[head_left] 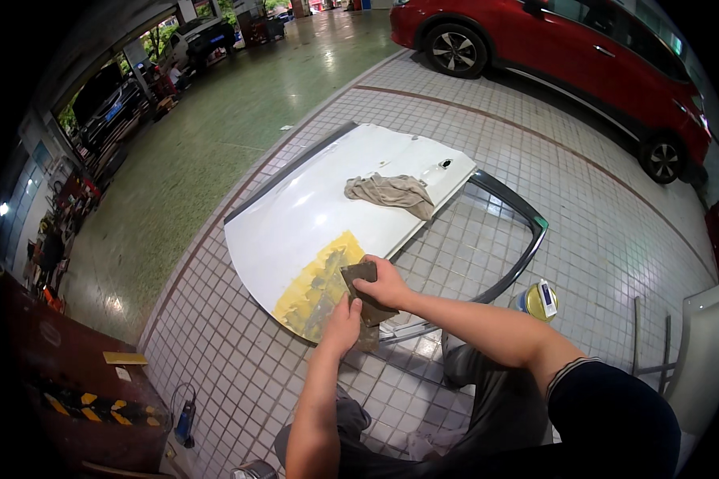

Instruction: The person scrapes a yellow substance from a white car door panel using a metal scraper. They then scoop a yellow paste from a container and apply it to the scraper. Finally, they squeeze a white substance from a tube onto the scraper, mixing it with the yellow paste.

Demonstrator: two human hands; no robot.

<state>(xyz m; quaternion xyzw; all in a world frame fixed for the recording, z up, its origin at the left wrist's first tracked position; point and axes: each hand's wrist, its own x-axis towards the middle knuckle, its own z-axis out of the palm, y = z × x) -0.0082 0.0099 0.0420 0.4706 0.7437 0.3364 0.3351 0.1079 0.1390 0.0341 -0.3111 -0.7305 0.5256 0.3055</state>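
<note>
A white car door (295, 215) lies flat on the tiled floor, its black window frame toward the right. Rough yellow filler (295, 291) with grey smeared patches covers its near corner. Over that corner my right hand (387, 286) grips a dark grey-brown flat sheet (380, 311), thumb on its face. My left hand (341, 326) is closed at the sheet's lower left edge, its thumb against it; most of its fingers are hidden. Beneath the sheet shows a brownish flat piece (367, 338), too unclear to name. A crumpled beige cloth (390, 193) rests on the door.
A round tin (539, 302) with a white tube on top stands right of the door. At lower left are a blue corded power tool (185, 421) and a brown panel with striped tape (88, 405). A red car (551, 48) is parked beyond; a white panel (701, 359) stands at right.
</note>
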